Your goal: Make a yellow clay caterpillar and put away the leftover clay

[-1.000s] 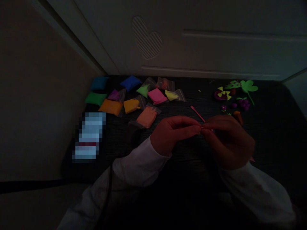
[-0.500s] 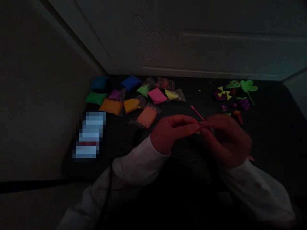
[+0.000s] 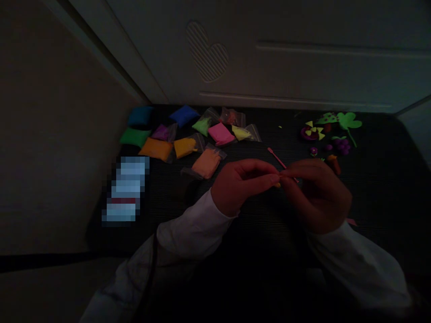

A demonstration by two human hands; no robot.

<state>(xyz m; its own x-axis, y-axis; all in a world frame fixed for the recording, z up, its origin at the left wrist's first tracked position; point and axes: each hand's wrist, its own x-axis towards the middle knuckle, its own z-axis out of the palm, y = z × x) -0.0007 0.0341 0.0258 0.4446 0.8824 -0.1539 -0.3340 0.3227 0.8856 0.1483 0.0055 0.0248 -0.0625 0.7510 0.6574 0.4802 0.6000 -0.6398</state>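
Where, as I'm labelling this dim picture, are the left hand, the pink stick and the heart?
Left hand [image 3: 232,188]: head view, on the back of the hand.
Pink stick [image 3: 276,157]: head view, on its shaft.
Heart [image 3: 211,58]: head view, on its ridged middle.

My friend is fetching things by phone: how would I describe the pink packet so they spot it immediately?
On the dark table, find the cluster of colored packets left of the pink stick. The pink packet is there, between light green and pale yellow ones.
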